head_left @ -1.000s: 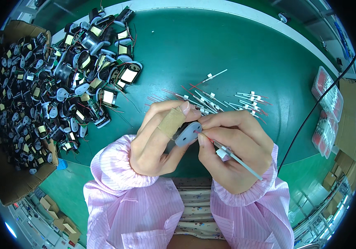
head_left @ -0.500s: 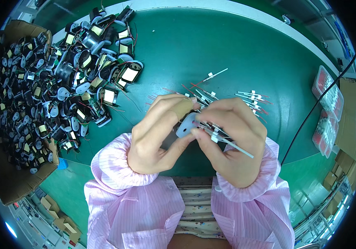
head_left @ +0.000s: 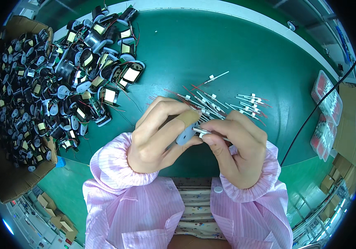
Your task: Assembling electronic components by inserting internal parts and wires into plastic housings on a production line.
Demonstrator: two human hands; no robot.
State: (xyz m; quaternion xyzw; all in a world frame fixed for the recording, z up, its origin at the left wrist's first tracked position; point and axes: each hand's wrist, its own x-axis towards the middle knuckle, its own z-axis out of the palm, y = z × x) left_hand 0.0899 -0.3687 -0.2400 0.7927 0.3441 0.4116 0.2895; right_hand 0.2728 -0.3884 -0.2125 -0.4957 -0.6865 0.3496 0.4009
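Above the near part of the green table, my left hand (head_left: 155,139) is closed around a device with a grey oval end cap (head_left: 185,136). Dark holes show in the cap; the rest of the device is hidden by my fingers. My right hand (head_left: 238,149) pinches a thin silvery rod (head_left: 201,130) with a white bit beside it, its tip at one of the cap's holes. Whether the tip is inside the hole, I cannot tell. Just beyond my hands lies a loose bunch of thin white leads (head_left: 211,103) with red wires and small white tabs.
Black-and-grey devices (head_left: 99,62) with trailing wires are heaped at the left, beside a cardboard box (head_left: 29,182) filled with more. A second group of leads (head_left: 253,106) lies right of centre. Clear plastic tubs (head_left: 324,135) of leads stand at the right edge, near a black cable (head_left: 310,112).
The white lead that stuck out toward the lower right from my right hand no longer shows there. My right fingers now pinch the silvery rod against the cap, which has tilted slightly.
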